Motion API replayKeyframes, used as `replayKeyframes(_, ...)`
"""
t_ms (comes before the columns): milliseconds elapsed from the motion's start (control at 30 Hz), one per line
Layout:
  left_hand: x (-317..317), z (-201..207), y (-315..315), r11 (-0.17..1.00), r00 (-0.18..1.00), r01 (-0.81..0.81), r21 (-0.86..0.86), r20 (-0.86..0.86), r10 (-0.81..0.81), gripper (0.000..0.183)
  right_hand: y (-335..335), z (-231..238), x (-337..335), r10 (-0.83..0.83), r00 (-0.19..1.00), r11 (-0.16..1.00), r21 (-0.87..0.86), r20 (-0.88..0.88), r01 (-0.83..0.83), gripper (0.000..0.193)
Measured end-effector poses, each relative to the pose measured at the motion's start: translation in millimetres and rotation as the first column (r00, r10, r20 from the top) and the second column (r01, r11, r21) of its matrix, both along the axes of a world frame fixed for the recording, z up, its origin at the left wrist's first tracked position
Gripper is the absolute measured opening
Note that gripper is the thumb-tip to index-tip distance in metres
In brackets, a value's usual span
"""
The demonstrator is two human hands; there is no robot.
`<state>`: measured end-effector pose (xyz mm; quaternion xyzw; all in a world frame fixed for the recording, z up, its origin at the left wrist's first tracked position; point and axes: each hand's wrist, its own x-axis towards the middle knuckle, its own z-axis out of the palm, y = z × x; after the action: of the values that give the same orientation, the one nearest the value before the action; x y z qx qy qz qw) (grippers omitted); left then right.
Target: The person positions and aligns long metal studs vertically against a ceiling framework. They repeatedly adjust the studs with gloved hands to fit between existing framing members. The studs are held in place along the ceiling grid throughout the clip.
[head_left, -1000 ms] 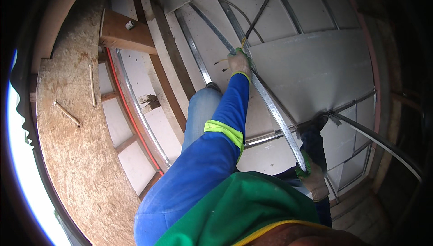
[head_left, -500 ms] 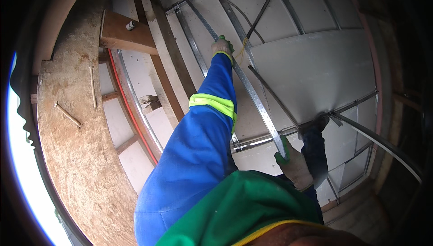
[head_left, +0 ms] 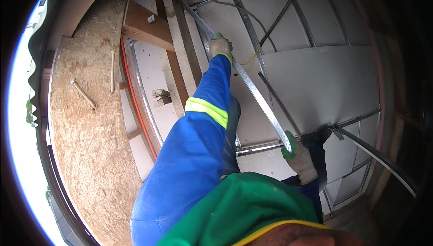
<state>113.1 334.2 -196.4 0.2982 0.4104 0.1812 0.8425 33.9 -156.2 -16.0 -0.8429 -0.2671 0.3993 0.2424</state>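
Note:
A long galvanized metal profile [head_left: 260, 95], dotted with small holes, slants across the view from upper left to lower right. My left hand [head_left: 219, 46], in a pale glove with green on it, is closed around it in the upper part; the far end runs beyond the hand past a timber post. My right hand [head_left: 301, 162], gloved alike, grips the near end at lower right, its green thumb against the metal. Below the profile lie white ceiling panels [head_left: 320, 79] with metal framing on them. A thin yellow wire [head_left: 256, 56] hangs near my left hand.
At left stretches a rough wooden board [head_left: 85, 147] bearing two pale bolt-like pieces. Beside it are a timber block [head_left: 146, 27], a timber post [head_left: 181, 29] and an orange-red conduit [head_left: 134, 90]. A dark bar [head_left: 280, 106] and a long metal rail [head_left: 379, 153] lie at right.
The profile's far end has swung left toward the timber post, and its near end has moved slightly right and down. Both hands keep hold. The whole view has shifted a little right.

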Motion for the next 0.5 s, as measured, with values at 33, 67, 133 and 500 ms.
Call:
replayKeyframes(33, -2, 9, 2, 0.996, 0.998, 0.066, 0.056, 0.005, -0.067, 0.017, 6, 2, -7, -0.065, 0.983, 0.997, -0.047, -0.173, 0.058, 0.068)
replayKeyframes(67, 8, 15, -5, 0.994, 0.974, 0.033, 0.106, -0.227, -0.008, 0.018, 9, 8, -17, -0.122, 0.964, 0.989, -0.115, -0.236, 0.097, 0.073)
replayKeyframes(133, 31, 24, -26, 0.995, 0.939, 0.047, 0.089, -0.343, -0.014, 0.023, 14, 17, -31, -0.323, 0.869, 0.942, -0.215, -0.376, 0.258, 0.074)
replayKeyframes(500, 132, 7, -86, 0.840, 0.865, 0.482, 0.250, -0.289, -0.410, 0.051, 146, -2, 40, -0.559, 0.685, 0.794, -0.065, -0.467, 0.605, 0.057)
